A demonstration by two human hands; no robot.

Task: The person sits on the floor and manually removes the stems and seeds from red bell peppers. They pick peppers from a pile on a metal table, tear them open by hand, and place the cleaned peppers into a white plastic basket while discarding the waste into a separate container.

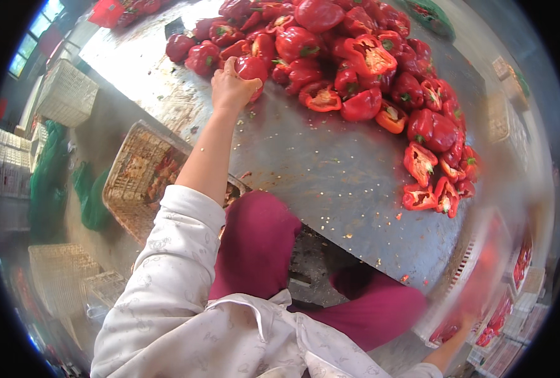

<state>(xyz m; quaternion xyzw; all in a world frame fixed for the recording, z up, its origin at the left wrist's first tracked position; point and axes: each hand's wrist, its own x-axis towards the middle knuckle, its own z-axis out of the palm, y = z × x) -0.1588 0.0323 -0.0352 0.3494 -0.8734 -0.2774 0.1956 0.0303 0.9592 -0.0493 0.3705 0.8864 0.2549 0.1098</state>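
My left hand [235, 87] reaches out to the near left side of a heap of red bell peppers [303, 42], its fingers and thumb around one whole, glossy red bell pepper [252, 69]. Around the heap's near and right edge lie pepper halves [322, 98] with pale cores and seeds showing. Low on the right, my right hand [468, 322] is blurred beside a white plastic crate [459, 264] with red pieces in it. Whether those fingers hold anything cannot be made out.
Seeds and scraps dot the metal table [303, 156]. Left of my knee stands a wicker-look plastic basket [124, 175] of pepper waste. More crates [67, 92] and green netting [48, 184] lie along the left. Several pepper crates [497, 312] stand at the right.
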